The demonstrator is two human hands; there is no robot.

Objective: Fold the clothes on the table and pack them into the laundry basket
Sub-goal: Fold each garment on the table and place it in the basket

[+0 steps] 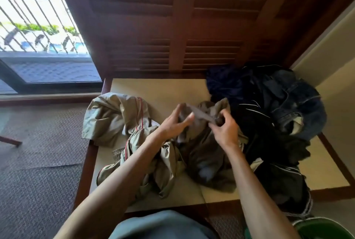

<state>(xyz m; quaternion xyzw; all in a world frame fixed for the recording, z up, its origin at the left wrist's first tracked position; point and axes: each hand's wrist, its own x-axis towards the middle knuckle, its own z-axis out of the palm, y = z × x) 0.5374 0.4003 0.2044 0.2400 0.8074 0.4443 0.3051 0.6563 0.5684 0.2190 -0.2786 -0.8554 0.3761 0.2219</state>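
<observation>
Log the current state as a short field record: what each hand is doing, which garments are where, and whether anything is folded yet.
left hand: fingers straight, touching the crumpled grey cotton garment
right hand: pinches an edge of the same garment
left of it: crumpled khaki garment with red piping
right of it: heap of dark clothes with blue denim jeans
surface: beige-topped table with wooden frame
green basket: only rim visible, lower right
folded: nothing yet

Khaki garment (115,121) (red piping), dark denim jeans (295,104).
</observation>
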